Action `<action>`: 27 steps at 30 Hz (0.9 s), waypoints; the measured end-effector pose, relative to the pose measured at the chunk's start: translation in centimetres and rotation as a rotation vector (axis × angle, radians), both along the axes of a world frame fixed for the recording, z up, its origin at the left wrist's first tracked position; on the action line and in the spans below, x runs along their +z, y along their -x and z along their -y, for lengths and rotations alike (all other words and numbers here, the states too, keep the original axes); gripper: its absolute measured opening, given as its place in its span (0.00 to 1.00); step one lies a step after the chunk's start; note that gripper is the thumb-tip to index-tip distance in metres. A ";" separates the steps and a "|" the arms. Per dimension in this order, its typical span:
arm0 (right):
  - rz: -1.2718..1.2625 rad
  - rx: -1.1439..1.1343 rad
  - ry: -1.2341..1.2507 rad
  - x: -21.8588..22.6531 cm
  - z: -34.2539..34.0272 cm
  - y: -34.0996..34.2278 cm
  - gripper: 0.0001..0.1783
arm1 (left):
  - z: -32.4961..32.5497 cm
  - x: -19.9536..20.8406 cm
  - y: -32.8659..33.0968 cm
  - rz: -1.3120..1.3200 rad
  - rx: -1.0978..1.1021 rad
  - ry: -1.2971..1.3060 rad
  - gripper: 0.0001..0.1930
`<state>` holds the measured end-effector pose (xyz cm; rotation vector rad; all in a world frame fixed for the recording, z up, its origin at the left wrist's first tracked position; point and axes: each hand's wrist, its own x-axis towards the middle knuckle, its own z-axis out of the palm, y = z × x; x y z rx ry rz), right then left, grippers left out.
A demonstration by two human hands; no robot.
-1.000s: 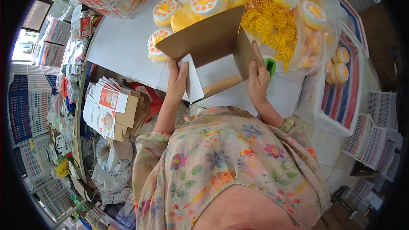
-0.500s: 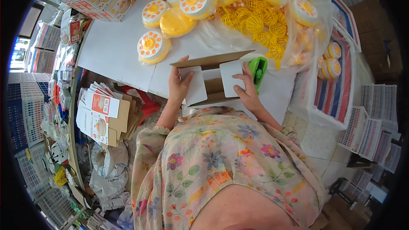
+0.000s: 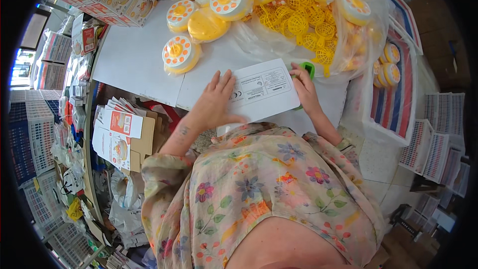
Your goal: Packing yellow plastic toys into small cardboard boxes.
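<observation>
1 box (image 3: 266,89) btwn LH (image 3: 215,101) & RH (image 3: 307,92)

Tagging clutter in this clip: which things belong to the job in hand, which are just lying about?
Job:
- box, left hand on it, right hand at its edge
- flat cartons, likely
- yellow toys, possibly

Lying about, apparently:
- white bags
- red item

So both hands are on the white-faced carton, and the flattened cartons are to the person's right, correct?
No, the head view shows the flattened cartons to the person's left; the left hand and right hand are indeed on the white-faced carton.
</observation>
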<state>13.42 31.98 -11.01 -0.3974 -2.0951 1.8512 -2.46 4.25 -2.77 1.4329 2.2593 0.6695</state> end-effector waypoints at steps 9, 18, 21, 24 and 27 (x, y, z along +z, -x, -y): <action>0.112 0.716 -1.221 7.5 0.4 2.6 0.49 | -1.6 0.4 -3.1 -0.268 -0.040 0.248 0.60; 0.047 0.801 -1.229 7.5 0.1 3.1 0.45 | -0.6 0.7 -2.5 -0.202 -0.073 0.227 0.51; 0.012 0.740 -1.378 6.6 0.2 2.7 0.40 | -0.2 -1.3 -3.1 -0.291 -0.109 0.088 0.47; -0.090 0.701 -1.331 5.5 -0.8 1.8 0.35 | 0.5 -2.8 -3.6 -0.324 -0.150 -0.021 0.42; -0.103 0.541 -1.292 4.5 -0.8 0.8 0.34 | 1.3 -3.9 -3.8 -0.300 -0.196 -0.101 0.38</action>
